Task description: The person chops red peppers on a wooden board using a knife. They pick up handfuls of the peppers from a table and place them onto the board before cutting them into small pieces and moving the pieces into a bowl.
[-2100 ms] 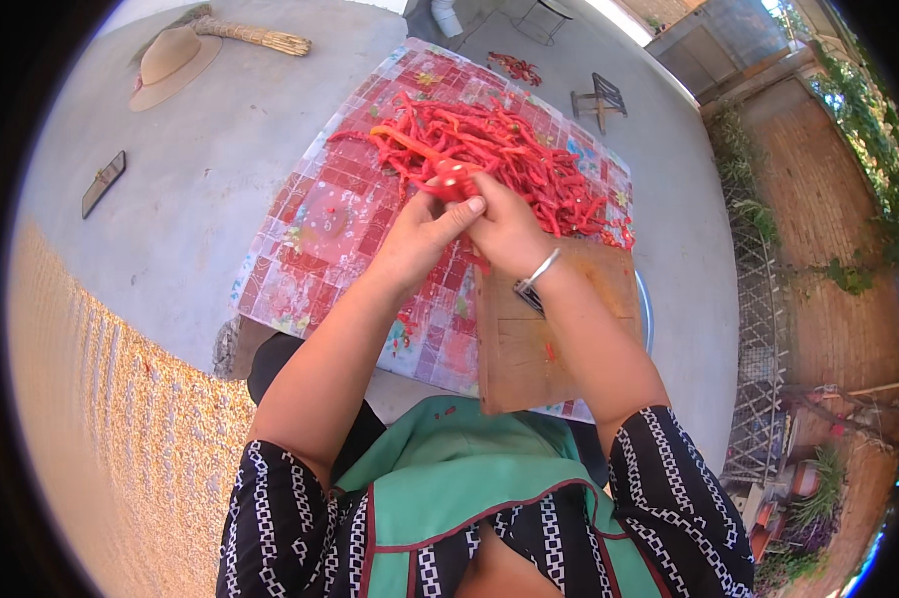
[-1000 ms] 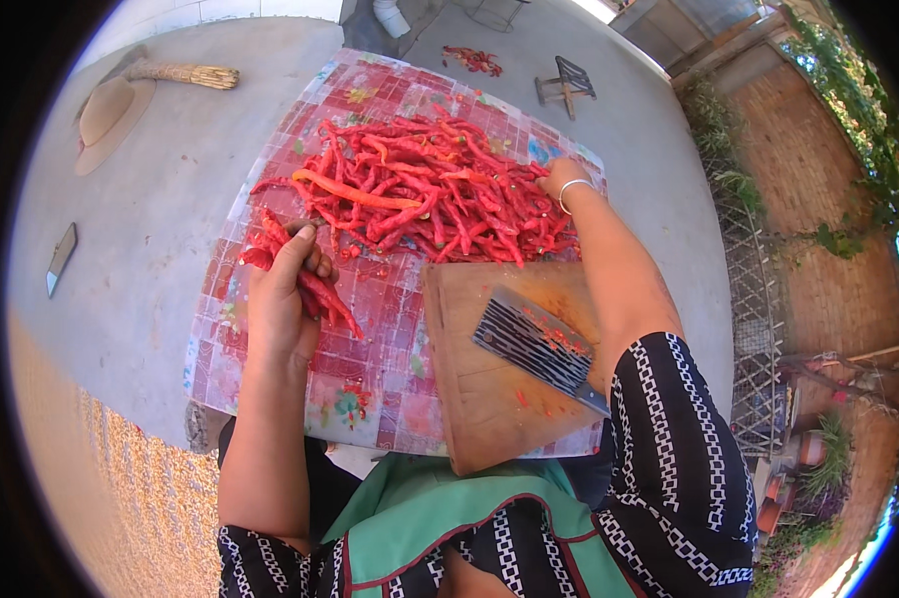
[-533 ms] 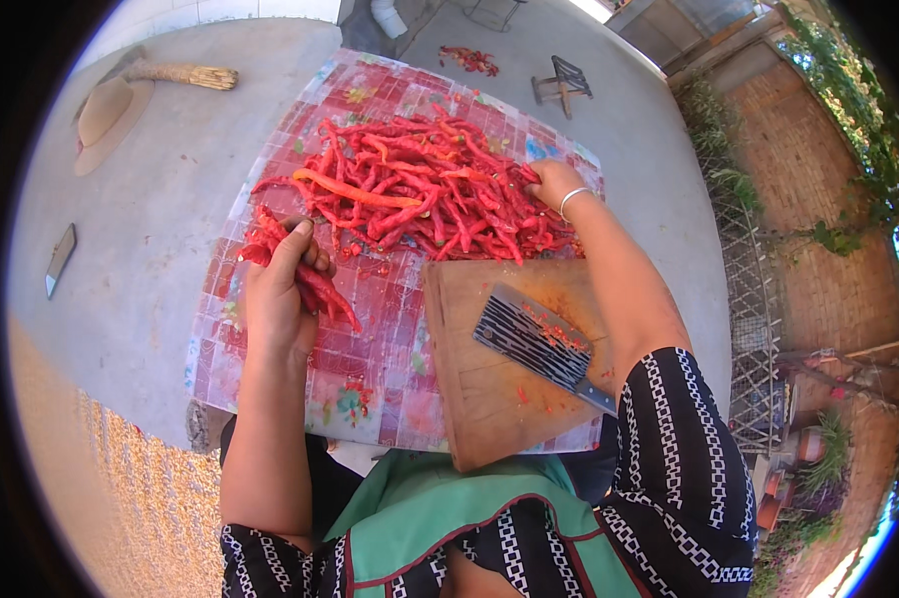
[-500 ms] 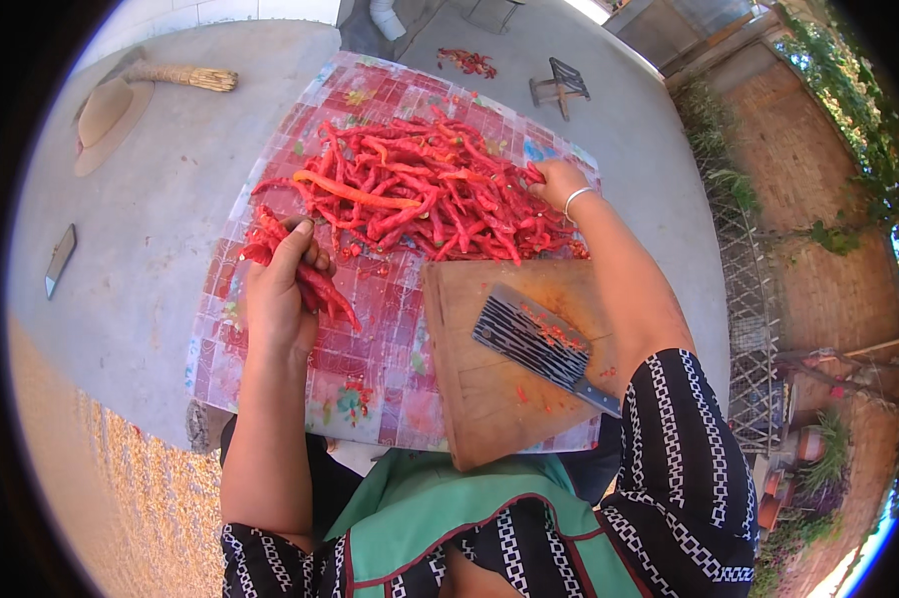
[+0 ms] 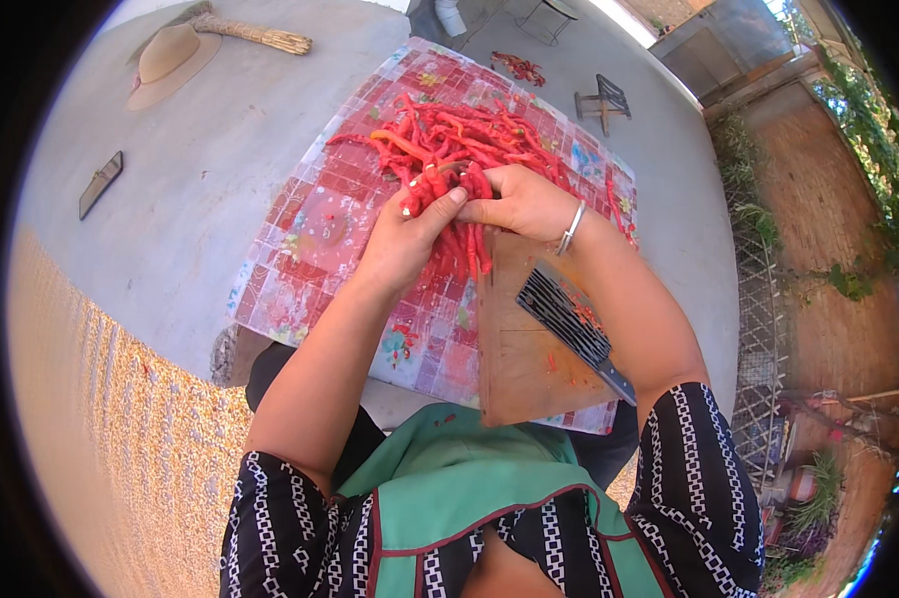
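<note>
Both my hands are together at the near edge of a heap of long red chili peppers point(image 5: 489, 130). My left hand point(image 5: 410, 234) is closed round a bunch of red chili peppers point(image 5: 474, 249), their cut-looking ends up and their tips hanging down. Close against it, my right hand point(image 5: 519, 204) also grips chili peppers of the bunch, with some of its fingers hidden behind them. Below my right forearm, a dark-bladed cleaver point(image 5: 569, 324) lies flat on a wooden cutting board point(image 5: 519, 374), with red bits on and round the blade.
A red-checked, flowered cloth covers the table point(image 5: 315, 234). On the concrete floor are a brimmed hat point(image 5: 170, 62), a straw broom point(image 5: 260, 35), a small folding stool point(image 5: 603, 103) and scattered red pieces point(image 5: 519, 69). Yellow grains point(image 5: 160, 448) spread out at the lower left.
My right hand has come left from the heap's right side, and my left hand has moved right with its bunch, so the two now meet. The whole view has shifted slightly.
</note>
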A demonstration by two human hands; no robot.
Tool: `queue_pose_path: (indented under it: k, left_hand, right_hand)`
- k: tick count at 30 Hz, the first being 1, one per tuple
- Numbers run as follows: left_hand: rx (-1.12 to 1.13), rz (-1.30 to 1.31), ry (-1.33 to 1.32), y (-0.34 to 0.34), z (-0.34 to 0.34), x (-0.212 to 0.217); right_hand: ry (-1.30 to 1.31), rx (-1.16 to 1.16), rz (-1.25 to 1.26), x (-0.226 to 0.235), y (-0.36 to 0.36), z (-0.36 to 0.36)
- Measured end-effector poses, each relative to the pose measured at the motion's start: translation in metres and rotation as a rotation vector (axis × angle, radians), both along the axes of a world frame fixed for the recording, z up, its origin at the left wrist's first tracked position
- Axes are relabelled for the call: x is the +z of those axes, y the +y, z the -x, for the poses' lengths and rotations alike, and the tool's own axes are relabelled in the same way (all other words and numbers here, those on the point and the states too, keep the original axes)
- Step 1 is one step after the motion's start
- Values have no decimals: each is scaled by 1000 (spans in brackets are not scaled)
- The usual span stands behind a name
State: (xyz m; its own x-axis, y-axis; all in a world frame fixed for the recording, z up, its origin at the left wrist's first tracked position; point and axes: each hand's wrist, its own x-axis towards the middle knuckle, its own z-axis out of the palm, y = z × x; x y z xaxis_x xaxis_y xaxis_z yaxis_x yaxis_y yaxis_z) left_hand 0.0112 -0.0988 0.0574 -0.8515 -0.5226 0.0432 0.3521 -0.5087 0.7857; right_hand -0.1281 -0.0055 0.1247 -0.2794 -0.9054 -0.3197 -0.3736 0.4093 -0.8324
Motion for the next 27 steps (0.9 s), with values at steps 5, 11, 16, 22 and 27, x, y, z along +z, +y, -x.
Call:
queue_pose_path:
  k: [5,11,16,22,27]
  left_hand:
    - [64,-211,39,-8,-6,0]
    - [97,-353,1,-12,0,0]
    - [103,-314,45,-5,6,-7]
    - [26,-161,15,-6,7,-10]
    - [-209,-76,-13,-14,-7,-4]
  right_hand:
    - [-43,-68,212,-16,-8,-21]
    - [158,-191,266,-19,-6,-24]
    - [448,-143,202,-20,-5,-31]
    - [322,-219,266,-14,-2,-17]
    - [422,-140,218,3,-1,-20]
